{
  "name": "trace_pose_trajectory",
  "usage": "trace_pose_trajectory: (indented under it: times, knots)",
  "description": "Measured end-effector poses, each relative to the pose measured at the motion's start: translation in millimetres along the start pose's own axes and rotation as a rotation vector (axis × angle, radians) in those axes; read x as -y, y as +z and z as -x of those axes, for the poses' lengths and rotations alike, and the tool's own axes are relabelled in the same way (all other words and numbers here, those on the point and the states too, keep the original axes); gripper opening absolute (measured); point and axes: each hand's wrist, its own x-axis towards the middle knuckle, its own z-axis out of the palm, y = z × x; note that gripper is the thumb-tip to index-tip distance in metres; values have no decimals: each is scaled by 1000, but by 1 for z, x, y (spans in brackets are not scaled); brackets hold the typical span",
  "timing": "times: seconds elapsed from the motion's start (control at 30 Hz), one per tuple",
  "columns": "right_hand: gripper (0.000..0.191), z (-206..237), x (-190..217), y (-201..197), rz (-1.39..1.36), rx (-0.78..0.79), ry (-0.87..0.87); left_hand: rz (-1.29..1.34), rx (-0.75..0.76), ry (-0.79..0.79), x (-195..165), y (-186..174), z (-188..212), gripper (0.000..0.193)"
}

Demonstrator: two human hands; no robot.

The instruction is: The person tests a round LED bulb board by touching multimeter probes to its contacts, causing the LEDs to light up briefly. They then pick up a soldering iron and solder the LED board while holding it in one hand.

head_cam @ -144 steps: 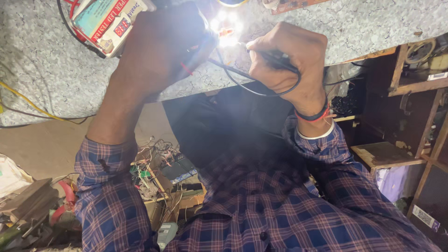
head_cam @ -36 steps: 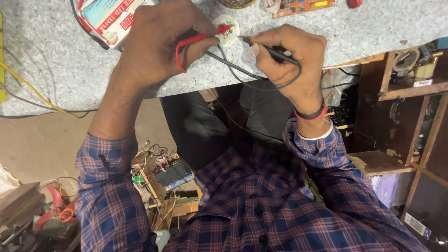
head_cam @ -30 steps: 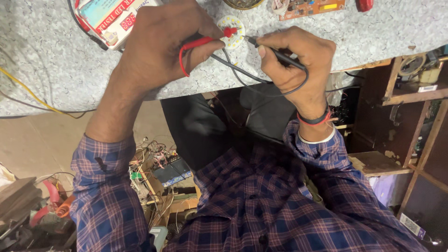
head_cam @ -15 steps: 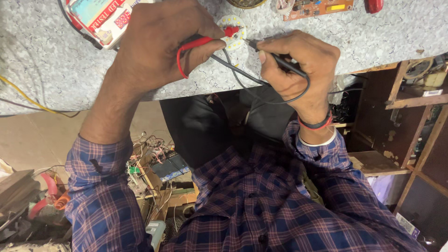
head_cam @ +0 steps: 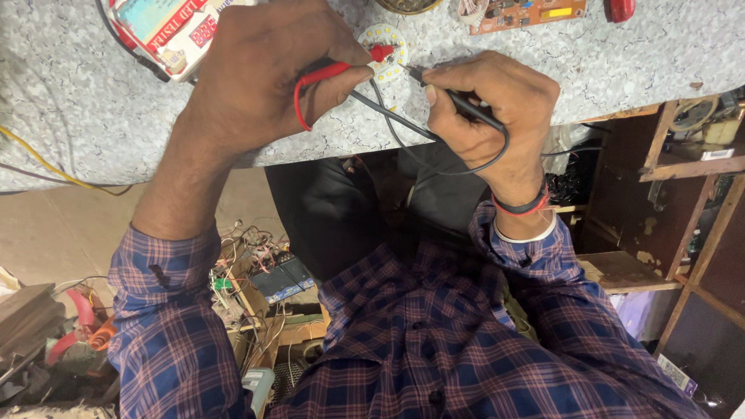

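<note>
Round white light board point(head_cam: 386, 56) lies flat on the grey speckled counter point(head_cam: 70, 116), near its front edge, between the two hands. Small yellowish dots ring its face; part of it is hidden behind the fingers.

Left hand point(head_cam: 268, 77): curled, thumb and fingers pinching a red probe point(head_cam: 345, 68). Red tip rests on the board's upper face. A red lead loops back under the palm.

Right hand point(head_cam: 489, 101): closed in a pen grip on a black probe point(head_cam: 458, 99). Metal point meets the board's right edge. Black lead point(head_cam: 434, 155) sags off the counter edge in a loop and runs back to the wrist. Red and black band point(head_cam: 521, 208) on that wrist, white cuff just below it.

Both forearms in blue and red checked sleeves point(head_cam: 167, 326).

Behind the left hand, at the top left: a tester box point(head_cam: 167, 35) with a red and white face, partly cut off by the frame. Along the top right: an orange circuit board point(head_cam: 528, 12), only its lower part showing. A yellow wire point(head_cam: 46, 159) trails across the counter's left side.

Below the counter, on the floor by the left sleeve: a tangle of wires and small circuit boards point(head_cam: 264, 279). Wooden shelves point(head_cam: 683, 171) stand to the right.
</note>
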Motion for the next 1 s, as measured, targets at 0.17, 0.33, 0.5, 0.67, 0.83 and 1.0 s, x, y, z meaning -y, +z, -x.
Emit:
trace_pose_trajectory:
  times: [0.17,0.33,0.5,0.67,0.83,1.0]
  knots:
    - [7,0,1,0,4,-2,1,-21,-6,-1,-1,0,1,15]
    - [7,-1,1,1,-9,-1,-5,-54,-23,18,1,1,1,13]
    - [6,-1,2,1,-7,-4,-10,-82,-46,-1,1,1,3,16]
    - [6,-2,3,2,-7,-5,-16,-46,-44,21,2,2,3,19]
    - [6,-3,4,2,-8,-10,-17,-47,-53,54,3,6,2,22]
    - [5,-3,4,2,-3,-11,-23,-47,-46,56,2,7,0,21]
